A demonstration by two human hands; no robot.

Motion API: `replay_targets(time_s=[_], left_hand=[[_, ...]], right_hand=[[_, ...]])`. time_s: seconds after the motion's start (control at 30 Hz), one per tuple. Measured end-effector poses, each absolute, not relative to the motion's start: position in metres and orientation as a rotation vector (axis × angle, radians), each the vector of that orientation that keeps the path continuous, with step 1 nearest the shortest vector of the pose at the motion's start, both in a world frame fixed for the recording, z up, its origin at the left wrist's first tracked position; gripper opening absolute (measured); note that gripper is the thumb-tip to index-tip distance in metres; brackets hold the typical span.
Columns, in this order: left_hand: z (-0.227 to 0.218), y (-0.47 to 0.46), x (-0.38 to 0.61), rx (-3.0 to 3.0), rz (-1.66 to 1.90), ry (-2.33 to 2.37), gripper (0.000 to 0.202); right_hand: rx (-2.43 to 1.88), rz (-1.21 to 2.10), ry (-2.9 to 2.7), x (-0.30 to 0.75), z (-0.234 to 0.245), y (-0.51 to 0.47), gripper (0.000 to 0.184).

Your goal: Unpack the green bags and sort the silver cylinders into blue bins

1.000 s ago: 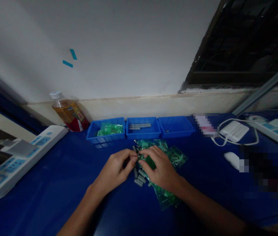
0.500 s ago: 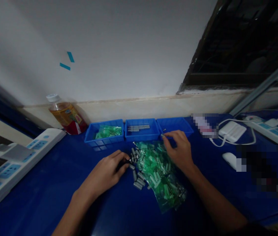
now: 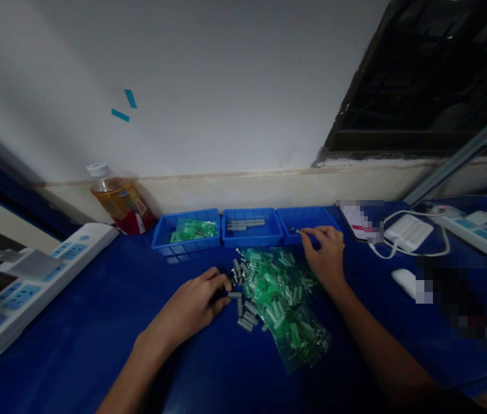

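Observation:
My right hand (image 3: 326,253) pinches a small metal screw (image 3: 299,231) between thumb and forefinger, over the front of the right blue bin (image 3: 312,215). Another small piece lies inside that bin. On the table, my left hand (image 3: 202,296) has thumb and forefinger apart, their tips beside a loose pile of grey metal cylinders (image 3: 245,324). Several shiny screws (image 3: 237,276) lie at the top of this pile. To its right spread clear bags of green plastic parts and screws (image 3: 275,293), below my right hand.
The middle bin (image 3: 252,233) holds grey cylinders; the left bin (image 3: 186,247) holds a green-filled bag. A drink bottle (image 3: 122,201) and a power strip (image 3: 49,276) stand left. A phone (image 3: 355,223), a white charger (image 3: 409,230) with cables and a mouse (image 3: 405,282) lie right.
My right hand has moved slightly right and over the right bin, still pinching the small screw. My left hand stays by the pile. The whole view has shifted a little.

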State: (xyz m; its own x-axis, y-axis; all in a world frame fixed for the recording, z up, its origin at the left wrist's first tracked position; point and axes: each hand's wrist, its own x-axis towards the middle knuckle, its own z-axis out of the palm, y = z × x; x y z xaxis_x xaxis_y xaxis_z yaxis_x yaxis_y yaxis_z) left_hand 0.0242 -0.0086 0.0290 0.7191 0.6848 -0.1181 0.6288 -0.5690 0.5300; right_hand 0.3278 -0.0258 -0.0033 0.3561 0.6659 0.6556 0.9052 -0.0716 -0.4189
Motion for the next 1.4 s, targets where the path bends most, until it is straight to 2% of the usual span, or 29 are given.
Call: replay_targets(time_s=[0.27, 0.37, 0.47, 0.7, 0.93, 1.17, 1.4], left_hand=[[0.034, -0.012, 0.030, 2.361, 0.217, 1.022, 0.012], [0.039, -0.015, 0.034, 2.339, 0.307, 1.010, 0.016], [0.042, -0.016, 0.038, 2.324, 0.402, 1.009, 0.019], [0.042, -0.019, 0.043, 2.245, 0.621, 1.041, 0.024], [0.039, -0.025, 0.050, 2.198, 0.664, 1.034, 0.026], [0.036, -0.030, 0.057, 2.181, 0.718, 1.009, 0.026], [0.036, -0.029, 0.055, 2.192, 0.677, 1.010, 0.025]], right_hand=[[-1.790, -0.356, -1.396, 0.323, 0.003, -0.028, 0.015], [-1.626, -0.322, -1.495, 0.308, 0.012, -0.035, 0.012], [-1.404, -0.138, -1.741, 0.283, 0.022, -0.047, 0.011], [-1.241, 0.178, -2.072, 0.238, 0.026, -0.066, 0.028], [-1.226, 0.161, -2.064, 0.237, 0.026, -0.066, 0.003], [-1.238, 0.213, -2.101, 0.233, 0.033, -0.071, 0.014], [-1.277, 0.170, -2.034, 0.232, 0.024, -0.068, 0.003]])
